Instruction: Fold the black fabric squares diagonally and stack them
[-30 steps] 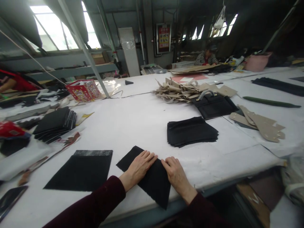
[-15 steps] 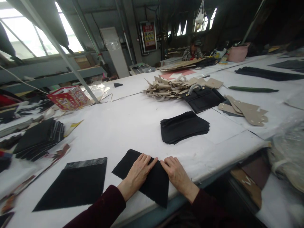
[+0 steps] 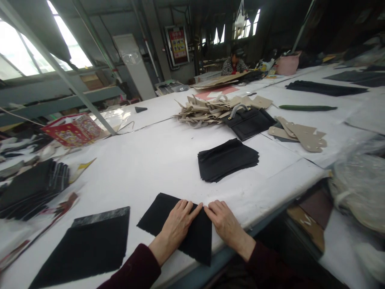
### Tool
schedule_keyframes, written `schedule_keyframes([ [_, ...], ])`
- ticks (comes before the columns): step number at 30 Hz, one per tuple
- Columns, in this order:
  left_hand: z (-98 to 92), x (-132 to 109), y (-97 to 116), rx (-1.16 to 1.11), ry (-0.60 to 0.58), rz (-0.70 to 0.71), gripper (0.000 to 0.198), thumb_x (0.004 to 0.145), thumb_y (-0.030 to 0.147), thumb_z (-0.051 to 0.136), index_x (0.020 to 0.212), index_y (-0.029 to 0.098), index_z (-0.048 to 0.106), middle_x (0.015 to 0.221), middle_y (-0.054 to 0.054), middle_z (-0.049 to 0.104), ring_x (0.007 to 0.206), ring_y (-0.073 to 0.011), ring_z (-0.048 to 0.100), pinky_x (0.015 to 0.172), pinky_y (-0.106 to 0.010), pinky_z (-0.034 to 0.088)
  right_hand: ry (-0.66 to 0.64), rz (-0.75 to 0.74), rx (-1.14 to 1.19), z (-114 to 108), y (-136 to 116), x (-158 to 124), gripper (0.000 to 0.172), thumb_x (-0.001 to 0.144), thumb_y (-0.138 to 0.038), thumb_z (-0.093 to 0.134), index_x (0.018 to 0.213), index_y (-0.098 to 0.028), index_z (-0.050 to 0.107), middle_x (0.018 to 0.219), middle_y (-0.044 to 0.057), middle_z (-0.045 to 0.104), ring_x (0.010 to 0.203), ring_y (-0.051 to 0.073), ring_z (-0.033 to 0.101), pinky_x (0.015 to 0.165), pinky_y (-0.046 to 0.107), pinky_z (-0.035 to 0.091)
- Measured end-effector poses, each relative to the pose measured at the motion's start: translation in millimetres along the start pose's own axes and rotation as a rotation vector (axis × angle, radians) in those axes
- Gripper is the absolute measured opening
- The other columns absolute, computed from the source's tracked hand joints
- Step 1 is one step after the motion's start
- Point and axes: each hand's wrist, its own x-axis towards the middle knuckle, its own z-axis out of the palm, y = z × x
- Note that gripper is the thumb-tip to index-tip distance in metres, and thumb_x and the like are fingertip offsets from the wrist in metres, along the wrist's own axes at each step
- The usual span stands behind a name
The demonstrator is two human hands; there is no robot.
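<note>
A black piece of fabric or leather [image 3: 201, 243] lies at the near edge of the white table, both my hands on its far edge. My left hand [image 3: 177, 224] rests across it, fingers bent over that edge and the index finger reaching right. Beside it, my right hand [image 3: 225, 221] grips the right end of the same edge with curled fingers. The two index fingertips nearly touch; what is under them is hidden. On the left lies another flat black piece [image 3: 90, 249] with a greyish strip along its far side. A stack of black pieces [image 3: 227, 160] sits beyond my hands.
Past the stack are a black handbag [image 3: 251, 123], a heap of beige pieces [image 3: 200, 114] and beige straps [image 3: 306, 136]. A long green cucumber-like object [image 3: 308, 108] lies farther right. A slanted pole [image 3: 87, 104] meets the table by a red bag [image 3: 73, 130]. A person [image 3: 234, 66] sits far back.
The view has shifted slightly, so the background sits farther left. My hands stay on the far edge of the black piece, with the fingertips slightly closer together.
</note>
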Motion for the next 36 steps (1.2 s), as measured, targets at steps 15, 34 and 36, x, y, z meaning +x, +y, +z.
schedule_keyframes([
  [15, 3.5, -1.6, 4.6, 0.053, 0.037, -0.001, 0.075, 0.084, 0.006, 0.045, 0.151, 0.03, 0.022, 0.114, -0.008, 0.053, 0.105, -0.0252, 0.049, 0.099, -0.042, 0.039, 0.014, 0.112, 0.09, -15.1, 3.3, -23.6, 0.02, 0.091, -0.008, 0.046, 0.099, -0.017, 0.061, 0.092, 0.006, 0.055, 0.086, 0.021, 0.046, 0.078, 0.035, 0.036],
  [34, 9.6, -33.9, -68.3, -0.066, 0.011, -0.183, 0.062, 0.08, -0.001, 0.041, 0.138, 0.02, 0.047, 0.133, -0.01, 0.055, 0.116, -0.0238, 0.052, 0.107, -0.043, 0.035, 0.017, 0.155, 0.018, -7.1, -19.7, -5.6, 0.043, 0.083, -0.005, 0.051, 0.124, -0.016, 0.056, 0.103, 0.009, 0.059, 0.092, 0.024, 0.051, 0.083, 0.04, 0.038],
  [36, 3.0, -31.2, -77.9, -0.134, 0.024, -0.233, 0.046, 0.088, 0.006, 0.041, 0.128, 0.023, 0.056, 0.121, -0.008, 0.061, 0.107, -0.0218, 0.057, 0.102, -0.041, 0.039, 0.023, 0.183, 0.065, -8.6, -17.1, -0.8, 0.036, 0.085, -0.005, 0.05, 0.117, -0.019, 0.06, 0.098, 0.008, 0.06, 0.09, 0.022, 0.051, 0.081, 0.038, 0.038],
])
